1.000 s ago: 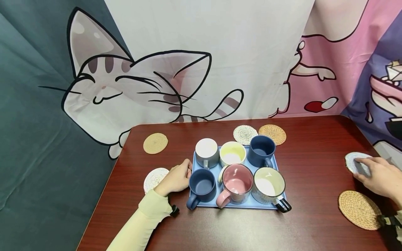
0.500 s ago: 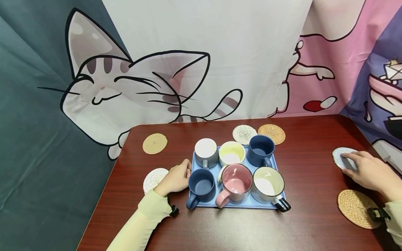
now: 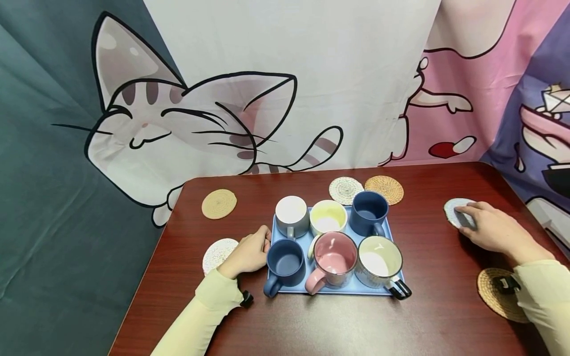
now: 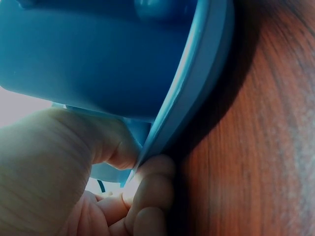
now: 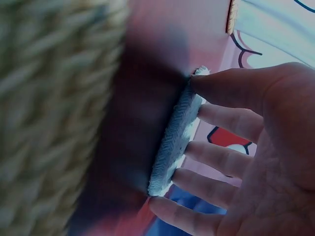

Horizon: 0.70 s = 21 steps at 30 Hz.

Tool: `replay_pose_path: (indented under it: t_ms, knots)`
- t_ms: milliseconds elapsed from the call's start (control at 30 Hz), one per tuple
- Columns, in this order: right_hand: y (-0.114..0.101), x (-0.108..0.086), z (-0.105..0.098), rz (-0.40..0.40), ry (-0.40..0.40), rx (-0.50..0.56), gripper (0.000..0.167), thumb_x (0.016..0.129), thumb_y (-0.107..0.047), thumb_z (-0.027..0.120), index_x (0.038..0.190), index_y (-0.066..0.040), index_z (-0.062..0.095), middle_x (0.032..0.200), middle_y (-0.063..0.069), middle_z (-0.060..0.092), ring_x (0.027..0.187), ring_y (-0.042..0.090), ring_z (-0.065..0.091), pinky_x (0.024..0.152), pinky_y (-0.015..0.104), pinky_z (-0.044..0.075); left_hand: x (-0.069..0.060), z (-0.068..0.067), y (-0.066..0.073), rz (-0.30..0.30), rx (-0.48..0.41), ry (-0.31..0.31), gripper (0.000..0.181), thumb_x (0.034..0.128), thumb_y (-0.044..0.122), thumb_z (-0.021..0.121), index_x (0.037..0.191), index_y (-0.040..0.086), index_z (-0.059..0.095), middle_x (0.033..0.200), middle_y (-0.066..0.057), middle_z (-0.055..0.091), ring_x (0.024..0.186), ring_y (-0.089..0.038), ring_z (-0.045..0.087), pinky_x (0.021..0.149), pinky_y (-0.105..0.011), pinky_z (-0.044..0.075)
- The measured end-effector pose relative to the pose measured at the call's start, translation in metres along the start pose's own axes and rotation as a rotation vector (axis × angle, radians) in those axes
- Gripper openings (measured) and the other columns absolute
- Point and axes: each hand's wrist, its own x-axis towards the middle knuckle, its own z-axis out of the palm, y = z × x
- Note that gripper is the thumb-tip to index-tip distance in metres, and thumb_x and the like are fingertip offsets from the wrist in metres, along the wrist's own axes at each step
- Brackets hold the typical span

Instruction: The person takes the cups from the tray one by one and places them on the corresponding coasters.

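Observation:
On the table's middle stands a light blue tray (image 3: pixel 309 241) bearing several mugs. My left hand (image 3: pixel 252 250) pinches its left rim, thumb inside and curled fingers outside, as the left wrist view shows of the tray rim (image 4: pixel 172 93). Nearest to that hand is a dark blue mug (image 3: pixel 286 262). At the right, my right hand (image 3: pixel 496 230) touches a pale blue woven coaster (image 3: pixel 455 210) on the table. Its fingers (image 5: pixel 216 157) lie fairly straight on the coaster (image 5: pixel 172 142) in the right wrist view, the thumb by one edge.
Woven coasters lie around the tray: a tan one (image 3: pixel 219 204), a white one (image 3: pixel 218 254) partly behind the left hand, a pale one (image 3: pixel 345 191) and an orange-tan one (image 3: pixel 385 190) at the back. A straw coaster (image 3: pixel 494 296) lies partly under the right wrist. A pink mug (image 3: pixel 335 257) stands front centre.
My right hand has slid the pale blue coaster leftward over the table, toward the tray. The right forearm now covers part of the straw coaster. My left hand and the tray stay put.

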Motion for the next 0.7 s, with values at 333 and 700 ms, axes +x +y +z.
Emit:
replay_pose_path:
  t_ms: [333, 700]
  knots:
    - [-0.017, 0.029, 0.0, 0.001, -0.077, 0.015, 0.053, 0.081, -0.014, 0.08, 0.127, 0.006, 0.063, 0.126, 0.041, 0.057, 0.109, 0.059, 0.06, 0.089, 0.071, 0.048, 0.0, 0.0, 0.001, -0.003, 0.001, 0.0, 0.021, 0.0878, 0.021, 0.067, 0.102, 0.012, 0.054, 0.071, 0.01, 0.052, 0.061, -0.006, 0.049, 0.062, -0.023, 0.039]
    - [-0.032, 0.057, 0.002, 0.019, -0.146, 0.014, 0.055, 0.086, -0.015, 0.075, 0.134, 0.007, 0.059, 0.134, 0.042, 0.053, 0.117, 0.059, 0.057, 0.099, 0.072, 0.045, 0.0, 0.0, 0.0, -0.004, 0.012, 0.005, 0.021, 0.0876, 0.022, 0.068, 0.101, 0.013, 0.054, 0.07, 0.011, 0.052, 0.061, -0.006, 0.049, 0.062, -0.023, 0.04]
